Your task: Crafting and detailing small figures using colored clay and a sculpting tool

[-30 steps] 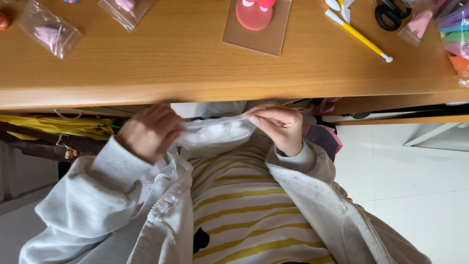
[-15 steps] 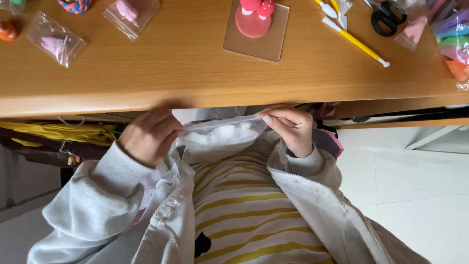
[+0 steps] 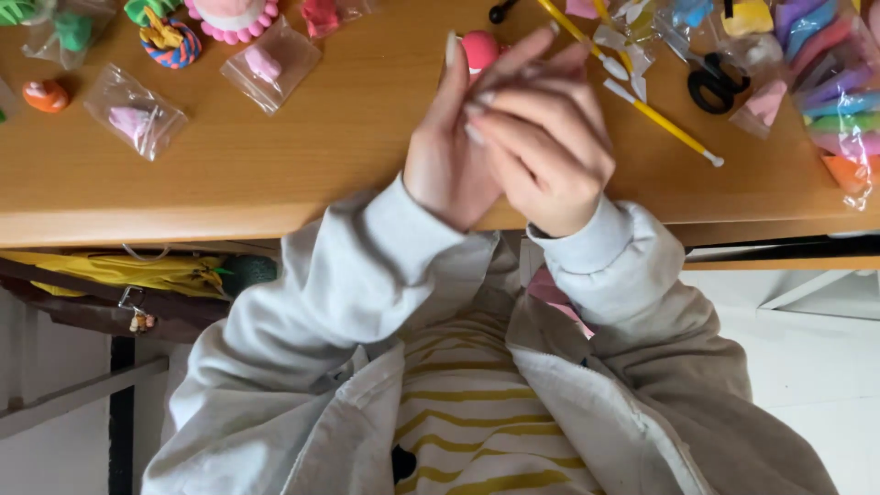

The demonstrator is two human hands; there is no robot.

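Both hands up over the wooden tabletop (image 3: 275, 174), pressed together roughly dead centre. Left hand (image 3: 449, 151) held upright with fingers stretched long and flat, palm turned toward the other one. Right hand (image 3: 550, 151) curled loosely against it, fingertips (image 3: 477, 115) pinching or rubbing something at the left palm; can't tell what, too small and hidden between them. Just behind the hands at 12 o'clock, peeking over the left fingers, a round pink clay figure (image 3: 479, 48), not touched by either hand as far as visible.

Around the hands:
- at 2 o'clock, a thin yellow modelling stick with a white tip (image 3: 662, 124) lying slanted on the wood, close to the right hand but apart from it
- further out at 2 o'clock, black-handled scissors (image 3: 713, 87)
- far at 3 o'clock, a clear bag of coloured clay strips (image 3: 839, 110) at the table edge
- at 10 o'clock, a small clear plastic bag with a pink clay piece (image 3: 270, 66), and further out another clear bag with a pale lilac piece (image 3: 133, 119)
- far at 9 o'clock, a little orange clay ball (image 3: 46, 94)

Grey sweatshirt sleeves (image 3: 367, 266) covering both wrists, a yellow-striped top (image 3: 477, 431) below at 6 o'clock.
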